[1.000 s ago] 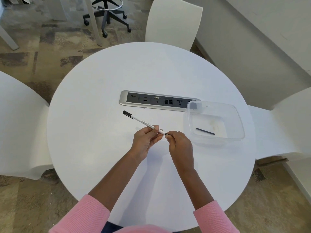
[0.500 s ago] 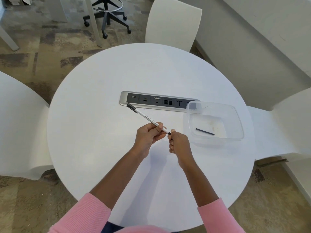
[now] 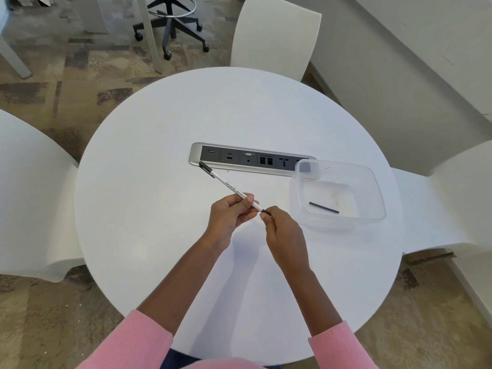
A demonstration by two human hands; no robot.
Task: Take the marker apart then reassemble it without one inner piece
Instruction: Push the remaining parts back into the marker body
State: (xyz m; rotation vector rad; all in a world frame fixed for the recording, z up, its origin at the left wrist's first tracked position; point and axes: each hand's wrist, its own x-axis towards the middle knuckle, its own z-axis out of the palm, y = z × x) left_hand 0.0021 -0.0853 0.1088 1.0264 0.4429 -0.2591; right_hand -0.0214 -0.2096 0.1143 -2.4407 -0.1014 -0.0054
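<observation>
A thin white marker (image 3: 228,184) with a black cap at its far end slants over the middle of the round white table (image 3: 149,209). My left hand (image 3: 229,216) grips its barrel near the lower end. My right hand (image 3: 282,230) pinches a small black end piece (image 3: 265,211) at the barrel's near tip; whether it is seated or apart I cannot tell. A thin black rod (image 3: 323,208), an inner piece, lies alone in a clear plastic tub (image 3: 372,187) to the right of my hands.
A grey power and data socket strip (image 3: 247,158) is set into the table behind the marker; the tub overlaps its right end. White chairs stand at the far side (image 3: 274,35), left (image 3: 29,198) and right (image 3: 458,198).
The marker's capped end has swung away from me toward the socket strip. Both hands have stayed together at the barrel's near tip, the right hand turning slightly.
</observation>
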